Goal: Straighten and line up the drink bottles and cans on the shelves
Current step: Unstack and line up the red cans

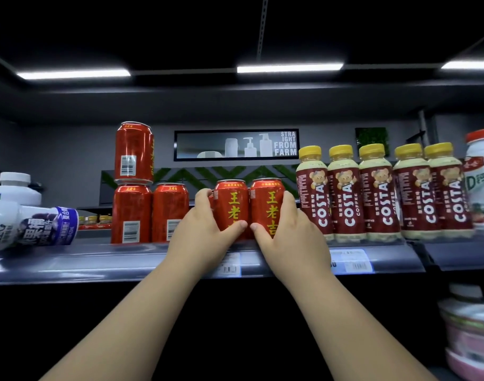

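Red cans (170,213): five in plain view on the upper shelf (98,259), all upright, from left of centre to centre; a red sliver behind the left fingers may be a sixth, cannot tell.
Stacked can (133,152): one, standing on top of the leftmost can, barcode facing out.
Barcode-out cans: three, counting the stacked one and the two on the shelf below and beside it.
Left can (231,204): one, yellow characters to the front, touching its neighbour.
Right can (266,202): one, same facing, near the first coffee bottle.
Left hand (207,229): grips the left can, fingers round its outer side, thumb across the lower front.
Right hand (287,229): grips the right can the same way, mirrored; the two thumbs almost meet.
Coffee bottles (378,193): five, yellow caps, maroon COSTA labels, upright in a close row right of the held cans.
Tipped bottle (29,226): one, white with a purple label, lying on its side at the shelf's left end.
White-capped bottle (15,188): one, upright behind the tipped bottle.
Red-capped bottle (479,171): one, white, upright at the far right.
Price tags (350,259): two on the shelf's front strip.
Lower shelf: pale pink containers (468,325) at right, too blurred to count.
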A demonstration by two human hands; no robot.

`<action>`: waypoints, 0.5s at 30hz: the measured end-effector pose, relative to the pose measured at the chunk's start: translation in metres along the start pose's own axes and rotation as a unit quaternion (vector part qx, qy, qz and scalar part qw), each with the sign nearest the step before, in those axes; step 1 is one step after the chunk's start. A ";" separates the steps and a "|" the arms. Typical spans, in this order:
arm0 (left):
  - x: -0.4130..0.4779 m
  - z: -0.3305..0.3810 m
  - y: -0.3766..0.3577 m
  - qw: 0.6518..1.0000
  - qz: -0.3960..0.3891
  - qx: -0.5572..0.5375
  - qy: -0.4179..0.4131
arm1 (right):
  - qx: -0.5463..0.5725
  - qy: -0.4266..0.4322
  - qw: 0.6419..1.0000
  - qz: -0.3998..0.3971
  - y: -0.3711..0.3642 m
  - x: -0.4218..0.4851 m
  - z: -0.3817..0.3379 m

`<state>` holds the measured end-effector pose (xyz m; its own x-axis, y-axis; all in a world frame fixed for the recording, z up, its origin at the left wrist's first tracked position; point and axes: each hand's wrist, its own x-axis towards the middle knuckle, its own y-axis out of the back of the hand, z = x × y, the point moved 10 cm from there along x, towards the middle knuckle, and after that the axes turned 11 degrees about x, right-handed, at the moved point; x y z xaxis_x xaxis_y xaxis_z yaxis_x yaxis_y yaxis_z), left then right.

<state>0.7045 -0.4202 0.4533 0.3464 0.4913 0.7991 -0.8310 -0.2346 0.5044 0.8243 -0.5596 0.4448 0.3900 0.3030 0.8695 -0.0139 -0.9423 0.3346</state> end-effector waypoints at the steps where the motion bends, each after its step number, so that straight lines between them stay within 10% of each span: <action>1: 0.000 0.000 0.000 1.000 0.001 -0.001 -0.004 | 0.000 0.001 1.000 0.000 0.000 0.000 0.000; 15: 0.001 0.003 0.001 0.999 0.025 0.018 -0.024 | -0.020 -0.011 0.999 0.038 0.006 -0.003 0.001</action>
<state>0.7050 -0.4227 0.4554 0.3267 0.4373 0.8379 -0.8314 -0.2887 0.4749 0.8242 -0.5665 0.4433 0.4065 0.2279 0.8848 -0.0813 -0.9555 0.2834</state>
